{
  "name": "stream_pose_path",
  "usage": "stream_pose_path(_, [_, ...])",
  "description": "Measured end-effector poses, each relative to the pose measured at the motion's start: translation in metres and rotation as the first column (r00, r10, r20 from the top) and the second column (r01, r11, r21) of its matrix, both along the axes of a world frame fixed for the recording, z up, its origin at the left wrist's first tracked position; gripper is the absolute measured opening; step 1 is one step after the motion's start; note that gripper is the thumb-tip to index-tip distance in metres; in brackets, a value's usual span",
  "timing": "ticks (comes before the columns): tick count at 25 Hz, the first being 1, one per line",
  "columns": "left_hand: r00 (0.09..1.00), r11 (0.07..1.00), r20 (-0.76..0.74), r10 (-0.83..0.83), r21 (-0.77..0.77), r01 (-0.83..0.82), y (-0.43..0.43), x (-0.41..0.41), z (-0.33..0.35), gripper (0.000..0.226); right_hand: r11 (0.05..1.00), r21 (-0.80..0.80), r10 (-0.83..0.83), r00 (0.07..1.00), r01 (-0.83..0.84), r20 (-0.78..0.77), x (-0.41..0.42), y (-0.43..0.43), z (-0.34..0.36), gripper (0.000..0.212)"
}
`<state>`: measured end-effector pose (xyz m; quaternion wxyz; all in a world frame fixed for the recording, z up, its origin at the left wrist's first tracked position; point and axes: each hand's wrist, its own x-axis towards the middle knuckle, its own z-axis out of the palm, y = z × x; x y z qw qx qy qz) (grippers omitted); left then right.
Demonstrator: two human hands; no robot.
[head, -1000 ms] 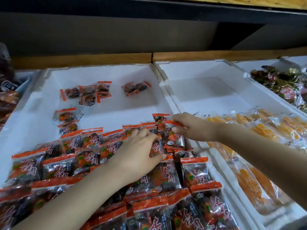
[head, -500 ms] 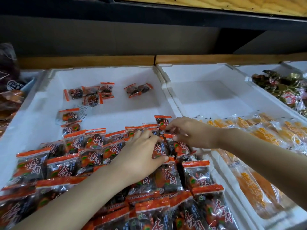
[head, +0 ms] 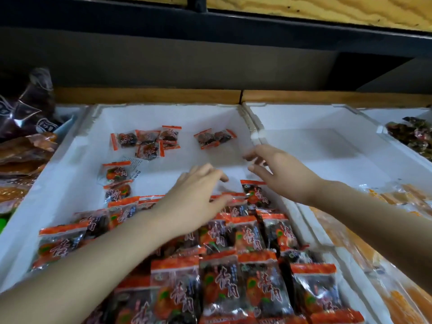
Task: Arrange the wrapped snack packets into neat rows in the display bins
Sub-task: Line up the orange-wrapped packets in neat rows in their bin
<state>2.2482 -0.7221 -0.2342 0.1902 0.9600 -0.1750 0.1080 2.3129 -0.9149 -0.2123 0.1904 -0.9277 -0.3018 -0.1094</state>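
Rows of red-and-black wrapped snack packets [head: 245, 237] fill the near half of a white foam bin [head: 70, 174]. Loose packets lie farther back: a small cluster [head: 147, 141], a pair [head: 214, 139] and two at the left [head: 115, 174]. My left hand [head: 194, 197] hovers over the top row, fingers spread, holding nothing. Above the bin's right wall my right hand [head: 278, 174] is raised with its fingers apart and empty; it is a little blurred. One packet [head: 256, 192] lies just below it.
A second white foam bin [head: 327, 141] at the right holds orange snack packets [head: 397, 199] in its near part. A bin of dark wrapped sweets [head: 413, 136] sits far right. Brown bagged goods [head: 25, 148] lie at the left. A dark shelf runs overhead.
Both hands have lifted off the packet rows and moved toward the back of the bin. My right hand has let go of the packet it pinched, and its fingers are now spread.
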Motion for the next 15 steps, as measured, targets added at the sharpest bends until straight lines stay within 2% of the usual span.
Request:
stream_pose_path(2, [0.997,0.997,0.012,0.078,0.027,-0.078,0.027,0.032,-0.002,0.047,0.999,-0.027,0.018,1.000,-0.017,0.014,0.034,0.024,-0.005,0.044])
stream_pose_path(5, [0.982,0.981,-0.008,0.190,0.029,-0.189,0.067,0.081,-0.013,0.053,0.990,-0.138,-0.011,0.998,0.002,-0.064,0.083,0.063,-0.015,0.063])
stream_pose_path(9, [0.940,0.939,-0.021,0.339,0.068,-0.337,0.101,0.133,-0.024,0.066,0.975,-0.183,-0.156,0.977,0.128,-0.147,0.142,0.093,-0.034,0.072])
stream_pose_path(12, [0.928,0.927,-0.069,0.367,0.104,-0.359,0.114,0.157,-0.032,0.077,0.960,-0.242,-0.187,0.966,0.140,-0.181,0.167,0.102,-0.045,0.078])
stream_pose_path(15, [0.918,0.912,-0.100,0.384,0.193,-0.361,0.116,0.167,-0.038,0.072,0.960,-0.246,-0.179,0.966,0.130,-0.187,0.179,0.111,-0.048,0.077])
